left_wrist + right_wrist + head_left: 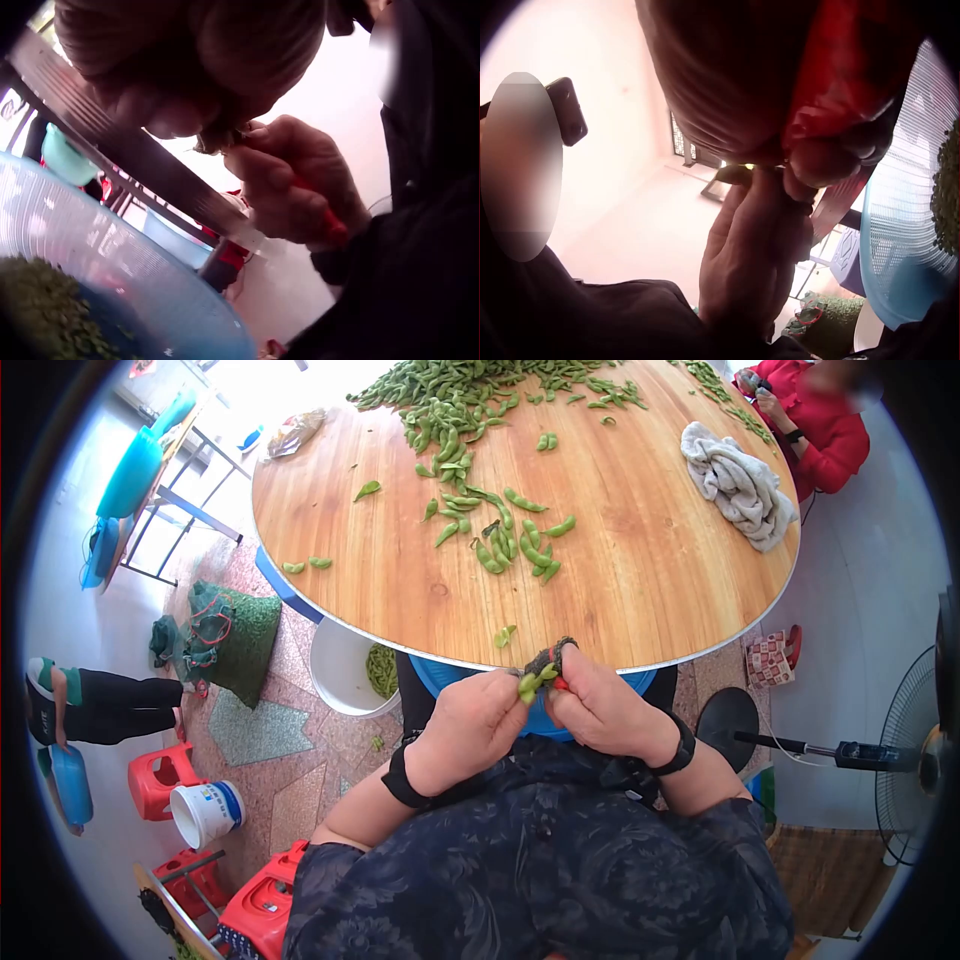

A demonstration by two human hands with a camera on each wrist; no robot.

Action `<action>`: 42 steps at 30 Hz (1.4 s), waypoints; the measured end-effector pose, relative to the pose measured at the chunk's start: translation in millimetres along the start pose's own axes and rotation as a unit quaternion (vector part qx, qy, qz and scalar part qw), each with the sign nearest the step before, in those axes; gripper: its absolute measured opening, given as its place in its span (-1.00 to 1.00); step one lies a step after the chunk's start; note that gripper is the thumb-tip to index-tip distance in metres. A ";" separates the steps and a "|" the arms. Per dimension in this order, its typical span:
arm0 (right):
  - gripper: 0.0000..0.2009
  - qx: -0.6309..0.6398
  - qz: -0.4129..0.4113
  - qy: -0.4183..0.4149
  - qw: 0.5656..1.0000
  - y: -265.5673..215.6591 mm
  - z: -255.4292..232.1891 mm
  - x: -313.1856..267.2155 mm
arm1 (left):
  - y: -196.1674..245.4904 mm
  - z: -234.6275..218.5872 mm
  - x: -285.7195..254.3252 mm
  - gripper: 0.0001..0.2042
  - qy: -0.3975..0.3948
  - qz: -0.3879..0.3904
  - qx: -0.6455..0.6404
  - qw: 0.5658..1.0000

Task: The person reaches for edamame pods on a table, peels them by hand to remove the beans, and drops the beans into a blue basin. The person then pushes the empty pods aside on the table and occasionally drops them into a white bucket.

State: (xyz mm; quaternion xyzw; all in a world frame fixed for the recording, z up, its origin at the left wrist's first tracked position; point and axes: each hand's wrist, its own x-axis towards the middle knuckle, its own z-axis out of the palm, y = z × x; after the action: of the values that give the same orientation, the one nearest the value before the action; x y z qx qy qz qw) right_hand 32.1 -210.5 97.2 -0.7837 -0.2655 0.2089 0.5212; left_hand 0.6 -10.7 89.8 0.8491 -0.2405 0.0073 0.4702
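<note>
Close over the near table edge, my left hand (470,720) pinches green soybean pods (536,682). My right hand (610,705) meets it at the pods and grips a red-handled tool (836,82), whose kind the fingers mostly hide. A dark, withered piece of stem (550,654) sticks up between the two hands. Below them is a blue basin (187,281) holding small green beans (45,307). One pale green pod (505,635) lies on the wooden table (370,580) just beyond the hands.
A large heap of pods (450,400) covers the table's far side, with loose pods trailing nearer. A grey cloth (738,485) lies at right. A white bucket (340,675) with green pieces stands left; a fan (915,755) is at right. A person in red (835,440) sits across.
</note>
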 end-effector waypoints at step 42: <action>-0.90 -0.258 -0.208 -0.005 0.944 -10.9 -21.7 0.3 | 2.8 -3.6 11.6 -0.74 -0.126 -0.360 -0.681 0.625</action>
State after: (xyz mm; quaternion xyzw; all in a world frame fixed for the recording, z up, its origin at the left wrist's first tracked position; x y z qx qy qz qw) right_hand 43.3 -222.3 115.3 -0.8178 -0.4694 0.0242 0.3321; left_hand 10.4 -13.7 96.8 0.2984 0.0913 -0.4351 0.8446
